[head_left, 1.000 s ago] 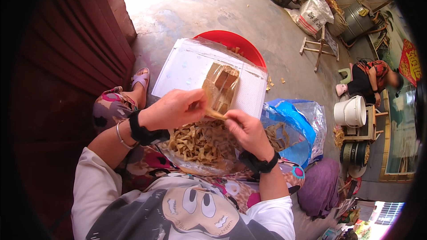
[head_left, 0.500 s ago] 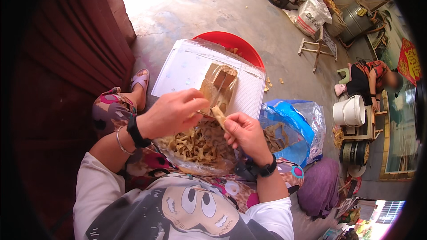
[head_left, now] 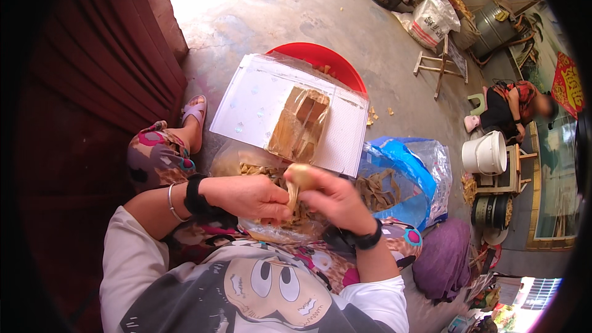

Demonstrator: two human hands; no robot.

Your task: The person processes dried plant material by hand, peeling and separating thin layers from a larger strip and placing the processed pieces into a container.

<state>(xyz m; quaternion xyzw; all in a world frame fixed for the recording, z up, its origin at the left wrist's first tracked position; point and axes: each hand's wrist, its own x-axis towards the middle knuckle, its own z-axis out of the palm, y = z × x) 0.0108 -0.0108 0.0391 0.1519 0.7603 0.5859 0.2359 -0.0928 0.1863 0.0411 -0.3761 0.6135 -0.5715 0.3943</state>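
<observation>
A pale tan, flat strip (head_left: 292,196) runs between my two hands over my lap. My left hand (head_left: 250,198) is closed, its fingertips pinching the strip's lower end. My right hand (head_left: 336,196), slightly blurred, grips the upper part, where the strip looks bent over. Below them a clear plastic bag (head_left: 228,155) holds many similar short tan pieces (head_left: 256,169), partly hidden by my hands. Just beyond, a wooden block (head_left: 290,126) wrapped in clear plastic rests on a white panel (head_left: 246,95).
A red basin (head_left: 345,65) sits under the panel's far side. To the right, a blue-and-clear bag (head_left: 407,166) holds longer brown strips (head_left: 377,190). Farther right are a white bucket (head_left: 483,154), a folding stool (head_left: 445,65), a white sack (head_left: 431,20) and a seated person (head_left: 515,108).
Both hands have come down and nearer to me, off the wooden block. The strip, slanted before, now hangs nearly upright and bent. The person at the right has shifted an arm.
</observation>
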